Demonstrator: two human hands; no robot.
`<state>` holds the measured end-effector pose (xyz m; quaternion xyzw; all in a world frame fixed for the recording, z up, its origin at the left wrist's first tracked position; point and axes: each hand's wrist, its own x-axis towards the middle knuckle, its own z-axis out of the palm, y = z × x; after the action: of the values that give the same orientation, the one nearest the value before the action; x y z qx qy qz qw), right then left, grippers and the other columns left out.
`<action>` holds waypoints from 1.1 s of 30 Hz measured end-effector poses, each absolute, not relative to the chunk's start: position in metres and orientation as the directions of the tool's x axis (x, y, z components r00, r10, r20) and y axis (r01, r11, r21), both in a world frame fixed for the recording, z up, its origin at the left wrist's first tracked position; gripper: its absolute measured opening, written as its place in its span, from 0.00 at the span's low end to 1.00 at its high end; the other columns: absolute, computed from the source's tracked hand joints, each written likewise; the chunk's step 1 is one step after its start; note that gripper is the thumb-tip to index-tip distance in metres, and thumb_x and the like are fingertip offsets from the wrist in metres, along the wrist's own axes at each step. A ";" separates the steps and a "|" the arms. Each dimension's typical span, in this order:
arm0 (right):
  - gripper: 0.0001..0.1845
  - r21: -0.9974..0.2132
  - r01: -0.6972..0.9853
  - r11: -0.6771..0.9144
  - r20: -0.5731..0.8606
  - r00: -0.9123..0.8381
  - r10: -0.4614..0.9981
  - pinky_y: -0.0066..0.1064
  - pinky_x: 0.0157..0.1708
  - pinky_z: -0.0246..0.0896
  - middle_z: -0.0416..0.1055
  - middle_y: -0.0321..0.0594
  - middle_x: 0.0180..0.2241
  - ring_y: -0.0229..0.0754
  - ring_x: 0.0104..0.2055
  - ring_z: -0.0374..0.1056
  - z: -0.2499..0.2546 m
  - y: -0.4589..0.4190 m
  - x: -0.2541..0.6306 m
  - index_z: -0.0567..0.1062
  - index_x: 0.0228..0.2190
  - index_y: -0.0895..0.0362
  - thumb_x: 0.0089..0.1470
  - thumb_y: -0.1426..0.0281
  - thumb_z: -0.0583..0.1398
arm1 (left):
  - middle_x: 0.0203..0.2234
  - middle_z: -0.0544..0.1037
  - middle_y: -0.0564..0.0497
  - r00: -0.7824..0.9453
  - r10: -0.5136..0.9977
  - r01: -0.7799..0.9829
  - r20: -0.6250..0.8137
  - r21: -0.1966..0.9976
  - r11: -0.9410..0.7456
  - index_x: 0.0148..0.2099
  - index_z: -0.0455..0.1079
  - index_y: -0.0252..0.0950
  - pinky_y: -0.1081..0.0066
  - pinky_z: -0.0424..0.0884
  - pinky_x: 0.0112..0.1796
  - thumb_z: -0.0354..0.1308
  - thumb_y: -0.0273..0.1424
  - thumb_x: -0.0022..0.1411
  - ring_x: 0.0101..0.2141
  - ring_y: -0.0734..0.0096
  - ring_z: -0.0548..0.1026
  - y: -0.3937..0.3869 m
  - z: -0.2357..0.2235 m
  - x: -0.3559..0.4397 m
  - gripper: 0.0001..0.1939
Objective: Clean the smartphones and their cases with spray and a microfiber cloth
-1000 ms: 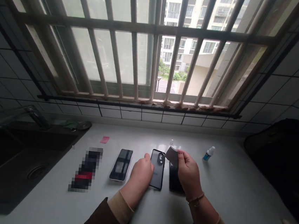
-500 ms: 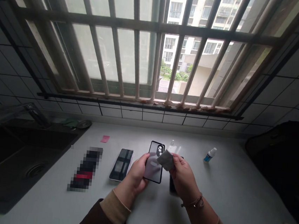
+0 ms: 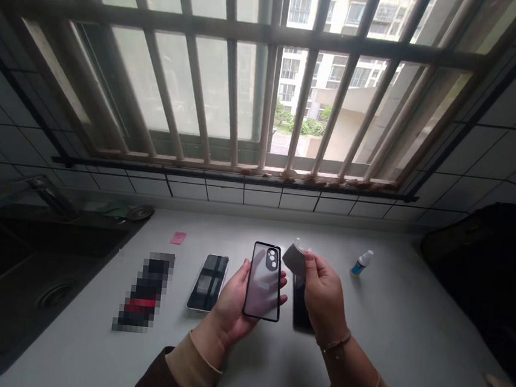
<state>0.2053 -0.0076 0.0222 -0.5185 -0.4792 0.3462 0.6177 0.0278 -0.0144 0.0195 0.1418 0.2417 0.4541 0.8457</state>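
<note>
My left hand (image 3: 233, 304) holds a clear phone case (image 3: 263, 291) with a black rim and a camera cutout; its fingers show behind and past the right edge. Pinched in my right hand (image 3: 325, 291) is a folded grey cloth (image 3: 295, 258), just right of the case and apart from it. Under my right hand lies a dark phone (image 3: 300, 310), partly hidden by the hand. Left of my left hand, another phone (image 3: 208, 283) with a light edge lies flat on the counter, its screen reflecting the window bars.
A small spray bottle (image 3: 361, 264) stands on the counter (image 3: 385, 333) at right. Toward the left are a pink paper (image 3: 178, 238), a pixelated dark item (image 3: 145, 292) and the sink (image 3: 6, 297). A black bag (image 3: 492, 271) sits at far right, below the barred window (image 3: 273, 34).
My right hand has drawn the cloth off the case, up and to the right. My left hand now supports the case from beneath, with its fingertips visible beyond the right edge.
</note>
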 end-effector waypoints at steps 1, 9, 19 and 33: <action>0.22 -0.928 0.248 0.277 0.347 0.309 0.886 0.40 0.50 0.75 0.83 0.46 0.45 0.50 0.48 0.80 0.028 -0.007 0.204 0.82 0.49 0.56 0.70 0.55 0.56 | 0.55 0.79 0.31 0.488 0.828 -0.693 -0.276 0.454 0.560 0.67 0.67 0.31 0.48 0.73 0.55 0.49 0.49 0.75 0.54 0.48 0.78 -0.016 0.019 0.029 0.32; 0.19 -0.174 0.830 0.530 0.556 -0.362 0.748 0.40 0.62 0.69 0.77 0.54 0.57 0.51 0.60 0.75 0.027 0.016 0.169 0.77 0.57 0.63 0.69 0.78 0.55 | 0.58 0.78 0.37 0.531 0.824 -0.730 -0.196 0.388 0.563 0.68 0.67 0.35 0.52 0.71 0.58 0.52 0.44 0.75 0.60 0.49 0.75 -0.020 0.019 0.037 0.27; 0.25 -0.144 0.819 0.556 0.402 -0.465 0.789 0.39 0.63 0.68 0.71 0.54 0.63 0.49 0.64 0.70 0.028 0.003 0.163 0.73 0.61 0.65 0.64 0.82 0.57 | 0.59 0.77 0.39 0.445 0.876 -0.796 -0.188 0.365 0.482 0.67 0.68 0.33 0.58 0.69 0.62 0.52 0.40 0.76 0.61 0.54 0.74 -0.019 0.020 0.037 0.25; 0.27 -0.129 0.601 0.789 0.439 -0.678 0.589 0.39 0.67 0.64 0.72 0.52 0.62 0.50 0.64 0.70 0.032 -0.041 0.165 0.74 0.60 0.66 0.60 0.83 0.57 | 0.50 0.81 0.32 0.305 0.875 -0.771 -0.375 0.442 0.459 0.57 0.75 0.24 0.61 0.79 0.50 0.52 0.45 0.75 0.47 0.56 0.82 -0.008 0.019 0.022 0.28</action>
<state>0.1645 -0.0414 0.0323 -0.3248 -0.9160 -0.0130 0.2351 0.0220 -0.0084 0.0187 0.0897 0.2909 0.5125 0.8029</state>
